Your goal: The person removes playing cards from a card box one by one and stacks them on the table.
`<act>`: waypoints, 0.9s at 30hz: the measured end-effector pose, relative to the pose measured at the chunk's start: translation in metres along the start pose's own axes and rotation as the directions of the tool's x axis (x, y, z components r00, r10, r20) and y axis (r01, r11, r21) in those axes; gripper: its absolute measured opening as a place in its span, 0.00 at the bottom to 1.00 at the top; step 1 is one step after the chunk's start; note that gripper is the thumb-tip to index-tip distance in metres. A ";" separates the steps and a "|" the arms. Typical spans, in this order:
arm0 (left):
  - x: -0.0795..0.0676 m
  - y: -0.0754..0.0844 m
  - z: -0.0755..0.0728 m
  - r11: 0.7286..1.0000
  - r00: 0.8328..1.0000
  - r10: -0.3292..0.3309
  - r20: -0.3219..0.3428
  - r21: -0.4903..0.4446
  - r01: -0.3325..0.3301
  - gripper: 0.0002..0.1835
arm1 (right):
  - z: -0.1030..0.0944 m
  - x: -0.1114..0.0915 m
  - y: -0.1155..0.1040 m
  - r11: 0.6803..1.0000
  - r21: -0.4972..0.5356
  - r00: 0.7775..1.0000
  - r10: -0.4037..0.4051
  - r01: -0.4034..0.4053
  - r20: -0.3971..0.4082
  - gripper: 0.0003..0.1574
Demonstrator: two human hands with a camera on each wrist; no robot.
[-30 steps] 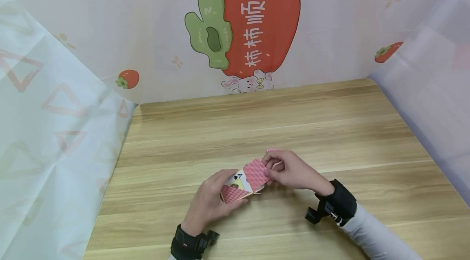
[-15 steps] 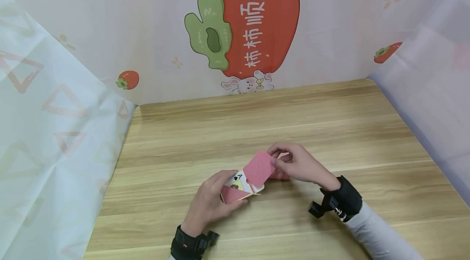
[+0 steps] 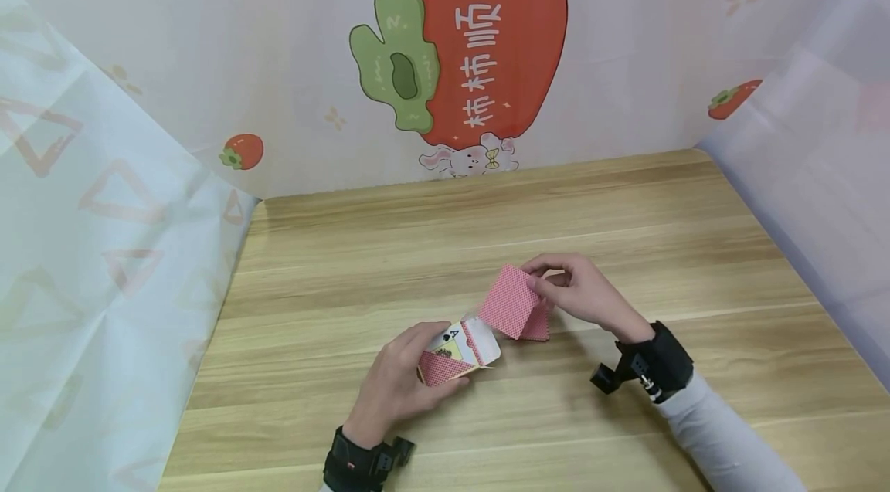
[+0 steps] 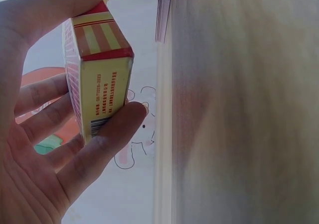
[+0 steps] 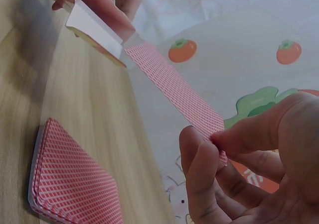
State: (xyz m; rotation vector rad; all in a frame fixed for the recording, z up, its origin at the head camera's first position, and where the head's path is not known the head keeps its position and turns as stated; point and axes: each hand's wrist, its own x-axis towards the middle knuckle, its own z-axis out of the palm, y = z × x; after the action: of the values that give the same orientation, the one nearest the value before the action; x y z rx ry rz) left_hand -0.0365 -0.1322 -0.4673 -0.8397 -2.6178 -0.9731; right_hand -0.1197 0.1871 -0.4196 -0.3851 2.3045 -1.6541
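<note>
My left hand [image 3: 403, 374] grips a card box [image 3: 450, 357] between thumb and fingers. The box is red-patterned with an ace of spades print, and its white flap stands out at the right end. In the left wrist view the box's cream side [image 4: 105, 92] carries red print and a barcode. My right hand [image 3: 580, 291] pinches a playing card [image 3: 510, 300] with a red-checked back by one end, just off the box's mouth. Below that card a stack of playing cards [image 5: 75, 176] lies on the table, partly covered by it in the head view.
The wooden table [image 3: 334, 260] runs back to a pale cloth [image 3: 626, 36] printed with persimmons. White cloth sheets [image 3: 104, 245] close off the left and right sides. A strapped camera sits on each wrist.
My right hand has drawn the red-backed card out of the box, up and to the right, and it now hangs over the stack. The left hand and box have barely moved.
</note>
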 end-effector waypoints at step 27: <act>-0.001 -0.001 0.000 1.000 1.000 0.007 -0.010 0.000 -0.007 0.39 | -0.006 0.022 0.045 0.991 -0.117 0.997 0.059 -0.064 -0.046 0.12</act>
State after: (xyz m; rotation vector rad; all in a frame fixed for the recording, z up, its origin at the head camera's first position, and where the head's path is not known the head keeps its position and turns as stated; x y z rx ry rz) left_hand -0.0363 -0.1333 -0.4684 -0.8420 -2.6049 -0.9725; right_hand -0.1447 0.1981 -0.4617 -0.3026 2.4273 -1.5161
